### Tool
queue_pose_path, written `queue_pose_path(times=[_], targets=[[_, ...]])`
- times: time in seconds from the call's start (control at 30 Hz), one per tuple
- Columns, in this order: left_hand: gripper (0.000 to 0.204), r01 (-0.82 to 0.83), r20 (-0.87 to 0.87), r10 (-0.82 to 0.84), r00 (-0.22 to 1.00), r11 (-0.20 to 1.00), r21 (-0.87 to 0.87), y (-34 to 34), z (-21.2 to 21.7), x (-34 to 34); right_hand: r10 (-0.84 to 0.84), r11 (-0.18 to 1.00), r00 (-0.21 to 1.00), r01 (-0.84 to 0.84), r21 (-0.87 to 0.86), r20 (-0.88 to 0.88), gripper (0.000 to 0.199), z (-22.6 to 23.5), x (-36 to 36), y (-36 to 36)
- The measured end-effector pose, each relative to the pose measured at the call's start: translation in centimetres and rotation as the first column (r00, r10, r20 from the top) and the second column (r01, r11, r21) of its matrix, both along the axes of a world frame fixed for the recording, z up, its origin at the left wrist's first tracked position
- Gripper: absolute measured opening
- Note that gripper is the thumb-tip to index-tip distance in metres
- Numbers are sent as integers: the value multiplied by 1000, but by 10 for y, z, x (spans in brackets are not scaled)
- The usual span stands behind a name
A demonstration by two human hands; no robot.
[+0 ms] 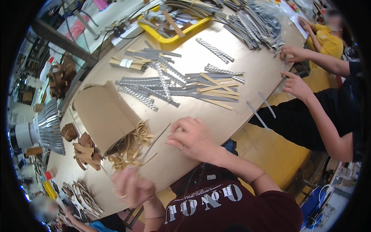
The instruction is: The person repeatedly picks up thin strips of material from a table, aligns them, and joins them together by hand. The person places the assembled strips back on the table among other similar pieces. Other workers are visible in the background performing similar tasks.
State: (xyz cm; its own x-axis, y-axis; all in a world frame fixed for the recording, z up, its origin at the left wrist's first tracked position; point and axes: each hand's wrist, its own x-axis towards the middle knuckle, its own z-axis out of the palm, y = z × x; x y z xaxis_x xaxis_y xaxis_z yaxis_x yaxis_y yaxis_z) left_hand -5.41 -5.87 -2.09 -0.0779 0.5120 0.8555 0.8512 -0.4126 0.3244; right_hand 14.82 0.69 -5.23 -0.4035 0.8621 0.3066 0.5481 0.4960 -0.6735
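My right hand (193, 140) is over the table's near edge, fingers curled in toward the thumb; whatever may be between the fingertips is too small to make out. Just left of those fingertips runs a thin grey strip (156, 141), apart from them as far as I can see. My left hand (133, 187) is smeared by motion, so its grip is unclear. A thin pale strip (105, 171) reaches up from it toward brown leather scraps (87, 151). Curly tan trimmings (135, 145) spill from the mouth of a tan cardboard tube (102, 112) lying on its side.
Grey, tan and silver braided strips (154, 83) are spread mid-table. Beyond them stand a yellow tray (158, 35) and a pile of braided strips (251, 25). A lamp (48, 127) juts in at left. At right, a co-worker's hands (295, 85) hold a strip.
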Motion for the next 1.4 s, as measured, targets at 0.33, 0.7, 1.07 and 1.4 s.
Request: queue_pose_path(times=[0.33,0.7,1.07,1.4], targets=[[30,719,-221,-777,589,629,-296,28,-13,111,-518,621,671,-133,-773,-531,24,39,93,-33],[42,619,90,-697,711,560,-551,23,-41,126,-678,567,728,607,-557,103,43,3,246,16],[34,498,127,-572,811,559,-663,17,-60,99,-781,303,444,884,-356,439,50,-11,271,20],[32,519,159,-587,794,518,-680,10,-60,104,-886,414,220,772,483,408,51,-7,216,22]])
